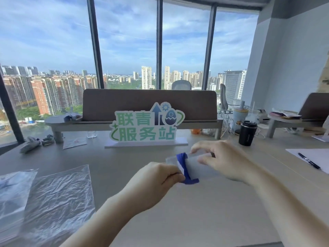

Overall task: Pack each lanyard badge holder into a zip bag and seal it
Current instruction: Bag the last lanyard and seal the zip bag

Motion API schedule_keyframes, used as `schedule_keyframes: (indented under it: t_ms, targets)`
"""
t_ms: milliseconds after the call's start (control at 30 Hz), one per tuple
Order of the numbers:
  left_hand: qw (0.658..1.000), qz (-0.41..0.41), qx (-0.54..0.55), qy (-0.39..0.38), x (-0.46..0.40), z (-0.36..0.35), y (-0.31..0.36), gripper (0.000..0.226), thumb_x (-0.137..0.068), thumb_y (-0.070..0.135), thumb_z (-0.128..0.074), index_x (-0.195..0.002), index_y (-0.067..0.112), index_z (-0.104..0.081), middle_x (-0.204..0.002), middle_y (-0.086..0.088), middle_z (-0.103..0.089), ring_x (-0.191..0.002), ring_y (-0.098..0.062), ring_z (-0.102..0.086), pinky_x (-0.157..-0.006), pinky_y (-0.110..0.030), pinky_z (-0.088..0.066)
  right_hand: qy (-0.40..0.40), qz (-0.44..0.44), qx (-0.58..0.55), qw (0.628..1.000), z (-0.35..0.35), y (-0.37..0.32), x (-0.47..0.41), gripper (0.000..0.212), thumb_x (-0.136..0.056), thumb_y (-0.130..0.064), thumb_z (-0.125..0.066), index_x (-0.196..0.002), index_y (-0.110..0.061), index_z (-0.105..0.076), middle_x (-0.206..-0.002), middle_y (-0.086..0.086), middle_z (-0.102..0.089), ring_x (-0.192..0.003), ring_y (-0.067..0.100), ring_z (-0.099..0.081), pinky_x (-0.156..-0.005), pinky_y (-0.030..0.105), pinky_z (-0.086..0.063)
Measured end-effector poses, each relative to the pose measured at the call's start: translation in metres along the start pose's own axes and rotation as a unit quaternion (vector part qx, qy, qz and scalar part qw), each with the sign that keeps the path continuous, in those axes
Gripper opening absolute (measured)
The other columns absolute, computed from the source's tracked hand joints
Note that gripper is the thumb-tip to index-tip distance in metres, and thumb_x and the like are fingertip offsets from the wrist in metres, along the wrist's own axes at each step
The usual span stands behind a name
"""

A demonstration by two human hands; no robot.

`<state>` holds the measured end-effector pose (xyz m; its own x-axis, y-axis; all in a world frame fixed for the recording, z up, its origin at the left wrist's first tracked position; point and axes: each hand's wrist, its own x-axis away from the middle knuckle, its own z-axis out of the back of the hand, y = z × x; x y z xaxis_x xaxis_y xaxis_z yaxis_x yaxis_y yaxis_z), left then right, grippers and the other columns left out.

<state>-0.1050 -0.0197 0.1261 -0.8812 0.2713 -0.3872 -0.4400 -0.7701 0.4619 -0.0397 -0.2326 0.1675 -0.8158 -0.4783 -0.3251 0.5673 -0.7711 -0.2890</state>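
Observation:
A clear badge holder with a blue lanyard wrapped around it is held just above the desk at centre. My left hand pinches its near left corner and the blue strap. My right hand grips its right end, fingers curled over the top edge. A clear zip bag lies flat on the desk at the lower left. Further left lies another bag with something bluish inside.
A green and white sign stands behind my hands. A black cup is at the right, with paper and a pen beyond it. A glass, a card and bundled items sit at the back left.

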Motion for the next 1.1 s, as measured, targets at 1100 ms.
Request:
schedule_keyframes:
  t_ms: [1100]
  targets:
    - [0.785,0.260,0.508,0.240,0.051,-0.017,-0.037,0.016,-0.086,0.003,-0.063,-0.081,0.008,-0.078,-0.069,-0.009,-0.070,-0.064,-0.015,-0.063,-0.065,-0.024,-0.053,-0.073,-0.033,-0.541,0.837,-0.078,-0.059,-0.026,0.019,-0.089,-0.004,-0.065,-0.106,-0.010,-0.072,-0.077,0.001,-0.073,-0.064,0.009,-0.066,-0.058,0.017,-0.051]
